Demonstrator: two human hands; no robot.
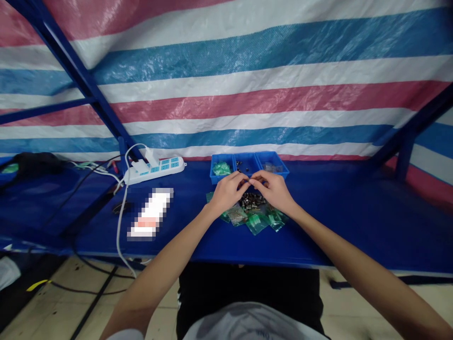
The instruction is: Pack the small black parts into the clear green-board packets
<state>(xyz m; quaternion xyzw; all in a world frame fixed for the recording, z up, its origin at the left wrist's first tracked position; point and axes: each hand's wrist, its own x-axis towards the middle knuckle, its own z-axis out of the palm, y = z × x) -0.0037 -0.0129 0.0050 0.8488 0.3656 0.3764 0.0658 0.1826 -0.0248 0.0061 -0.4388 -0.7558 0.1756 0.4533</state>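
Hands meeting mid-frame: left hand and right hand are pinching a tiny part together above the parts pile. Part is looking light, rigid, easy to drop; fingertip pinch at its ends seems best. Bags below, bins behind.

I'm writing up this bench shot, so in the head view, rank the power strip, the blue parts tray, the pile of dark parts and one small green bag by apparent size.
1. blue parts tray and power strip: look about alike, so no ranking between them.
2. pile of dark parts, partly hidden by the hands.
3. small green bag.
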